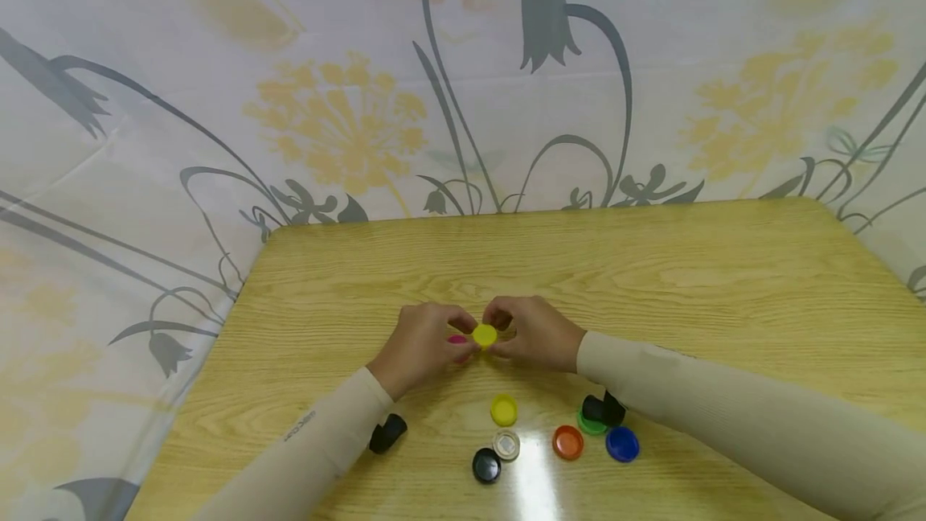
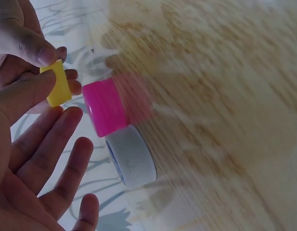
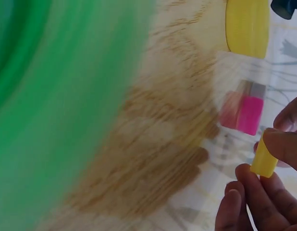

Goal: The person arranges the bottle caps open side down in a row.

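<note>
A yellow bottle cap (image 1: 485, 335) is held up between both hands over the middle of the table. My left hand (image 1: 428, 344) pinches its left side, thumb on the cap in the left wrist view, with the other fingers (image 2: 67, 187) spread below. From the right, my right hand (image 1: 538, 334) pinches the same cap between thumb and fingertips. Partly hidden behind the left fingers is a pink cap (image 1: 457, 339). The left wrist view shows this pink cap (image 2: 105, 108) on the table beside a whitish ribbed cap (image 2: 131, 156), which the left hand covers in the head view.
Nearer me lie another yellow cap (image 1: 503, 410), a pale cap (image 1: 506, 445), a black cap (image 1: 486, 465), an orange-red cap (image 1: 567, 442), a green cap (image 1: 593, 428) and a blue cap (image 1: 623, 444). Black wrist cameras (image 1: 388, 433) hang under both forearms. Patterned cloth (image 1: 463, 103) rises behind the table.
</note>
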A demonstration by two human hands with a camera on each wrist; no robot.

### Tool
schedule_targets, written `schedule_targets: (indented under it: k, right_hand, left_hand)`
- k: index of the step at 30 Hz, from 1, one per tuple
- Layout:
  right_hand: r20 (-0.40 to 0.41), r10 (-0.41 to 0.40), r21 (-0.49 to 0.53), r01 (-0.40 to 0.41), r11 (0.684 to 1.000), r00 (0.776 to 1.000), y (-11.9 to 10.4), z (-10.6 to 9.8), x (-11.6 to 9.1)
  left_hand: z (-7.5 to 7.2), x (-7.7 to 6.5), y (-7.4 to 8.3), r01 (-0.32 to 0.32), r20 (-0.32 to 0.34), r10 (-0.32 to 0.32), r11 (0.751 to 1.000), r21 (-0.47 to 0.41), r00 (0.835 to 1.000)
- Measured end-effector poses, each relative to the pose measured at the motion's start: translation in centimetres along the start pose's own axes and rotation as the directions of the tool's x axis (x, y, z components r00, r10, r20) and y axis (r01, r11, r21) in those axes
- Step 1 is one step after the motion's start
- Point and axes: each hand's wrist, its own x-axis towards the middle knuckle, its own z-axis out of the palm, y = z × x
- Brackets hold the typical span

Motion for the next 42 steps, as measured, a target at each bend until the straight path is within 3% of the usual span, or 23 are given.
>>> schedule_targets:
  k: [11,21,31,42]
  right_hand:
    - [0.04,0.018,0.017,-0.019,1.0,0.999,0.8,0.6,0.6]
    - [0.03,-0.019,0.007,0.018,1.0,0.999,1.0,0.9,0.7]
    - [0.045,0.031,-0.012,-0.031,0.999,0.998,0.9,1.1,0.7]
    - [0.046,0.048,-0.052,-0.046,0.998,0.998,0.7,-0.3,-0.7]
  left_hand:
    - [0.5,0.4,-0.3,-0.02,0.05,0.019,0.999,0.037,0.999]
    - [0.7,0.3,-0.3,-0.014,0.057,0.011,0.999,0.053,0.998]
    - [0.7,0.3,-0.2,-0.036,0.064,0.033,0.998,0.048,0.997]
    - [0.3,0.0,0.1,-0.016,0.057,0.014,0.999,0.04,0.998]
